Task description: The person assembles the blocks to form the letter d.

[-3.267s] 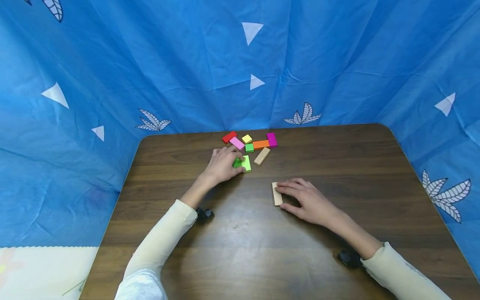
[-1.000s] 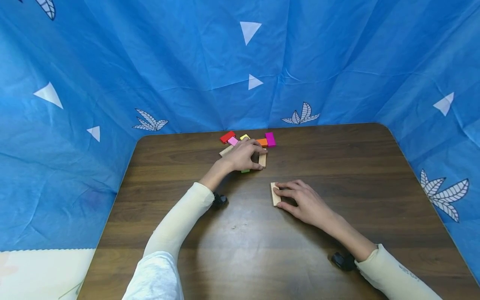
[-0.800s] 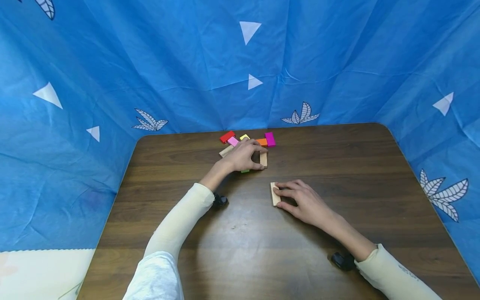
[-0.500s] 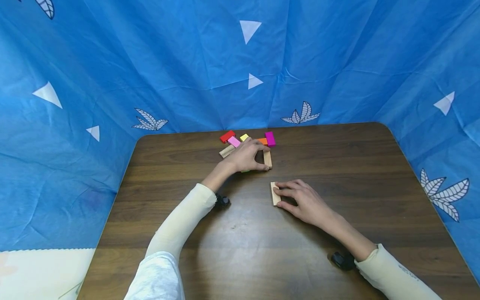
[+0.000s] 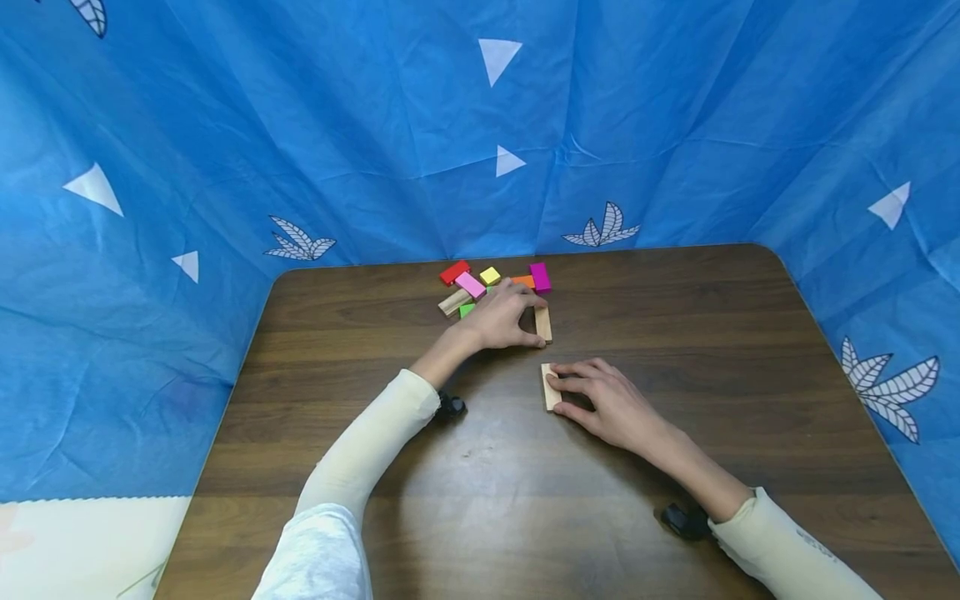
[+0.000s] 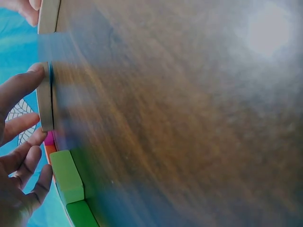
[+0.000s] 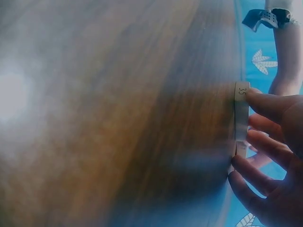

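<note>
far wooden block (image 5: 543, 324) just beyond the middle of the table (image 5: 675, 333), seemingly stood on a narrow edge, pinched between thumb and curled fingers of the left hand (image 5: 498, 315); in the left wrist view, thumb tip against one end of that same slat (image 6: 45, 101), other fingers (image 6: 21, 125) bent in close behind it. close by on the near side, not touching, near wooden block (image 5: 551, 387) with "35" printed on one end (image 7: 241, 118), steadied by the right hand (image 5: 607, 400), fingertips (image 7: 270, 106) laid along one face and thumb low on the near side, a light, narrow grip rather than a full wrap. likely trouble first: a thin piece on so slim a base, apt to topple flat if let go before settling square, or if nudged sideways by a withdrawing thumb. next risk: too hard a push toward the near piece, knocking it out from under those light fingertips and skewing both out of line. also possible: a gap or crooked joint between the two ends, hard to judge from above with knuckles hiding the contact. further out, crowding behind the left hand: green block (image 5: 467, 310) and a third wooden block (image 5: 452, 302) beside the wrist, pink block (image 5: 470, 285), red block (image 5: 453, 272), yellow block (image 5: 490, 275), orange block (image 5: 523, 282) and magenta block (image 5: 540, 277) just past the fingers; easy to sweep or scatter with a careless knuckle or sleeve, the green pieces (image 6: 66, 175) lying right under the palm. blue cloth (image 5: 375, 125) hung close round the table's far edge, so a flicked piece could slide off and out of sight.
</note>
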Demonstrator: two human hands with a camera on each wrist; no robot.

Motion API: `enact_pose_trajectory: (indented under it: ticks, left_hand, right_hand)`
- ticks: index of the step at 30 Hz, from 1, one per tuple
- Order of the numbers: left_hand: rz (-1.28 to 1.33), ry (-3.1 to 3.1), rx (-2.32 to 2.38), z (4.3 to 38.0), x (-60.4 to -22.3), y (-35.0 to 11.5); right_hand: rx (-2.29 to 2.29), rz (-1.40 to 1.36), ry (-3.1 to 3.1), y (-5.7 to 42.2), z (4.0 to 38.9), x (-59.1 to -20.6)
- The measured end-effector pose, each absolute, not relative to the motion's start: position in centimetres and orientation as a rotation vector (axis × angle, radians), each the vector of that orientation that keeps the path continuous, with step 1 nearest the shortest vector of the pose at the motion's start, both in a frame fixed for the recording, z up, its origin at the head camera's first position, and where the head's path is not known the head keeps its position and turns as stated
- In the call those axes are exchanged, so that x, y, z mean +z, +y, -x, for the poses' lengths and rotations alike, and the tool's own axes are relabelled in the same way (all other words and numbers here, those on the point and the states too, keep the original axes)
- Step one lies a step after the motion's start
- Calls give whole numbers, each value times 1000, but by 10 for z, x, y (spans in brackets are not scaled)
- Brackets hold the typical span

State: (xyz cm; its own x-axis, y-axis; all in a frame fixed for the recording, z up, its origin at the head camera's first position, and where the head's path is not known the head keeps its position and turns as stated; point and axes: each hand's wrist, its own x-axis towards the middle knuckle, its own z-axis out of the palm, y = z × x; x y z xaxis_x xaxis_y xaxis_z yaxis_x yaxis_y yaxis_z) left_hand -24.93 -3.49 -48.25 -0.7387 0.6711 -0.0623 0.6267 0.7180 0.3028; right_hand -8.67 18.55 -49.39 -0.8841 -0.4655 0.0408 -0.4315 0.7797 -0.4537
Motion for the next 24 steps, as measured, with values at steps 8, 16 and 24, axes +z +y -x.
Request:
enact_pose_trajectory:
  ticks: [8, 16, 24]
  left_hand:
    - [-1046, 2750, 395, 244, -482, -36]
    - [-1058, 2748, 403, 239, -483, -37]
    - [-1075, 2732, 453, 239, -484, -39]
  right_hand:
    - [-731, 748, 2881, 186, 87, -492]
    - [-719, 743, 2886, 187, 88, -493]
    - [-733, 739, 2875, 186, 89, -493]
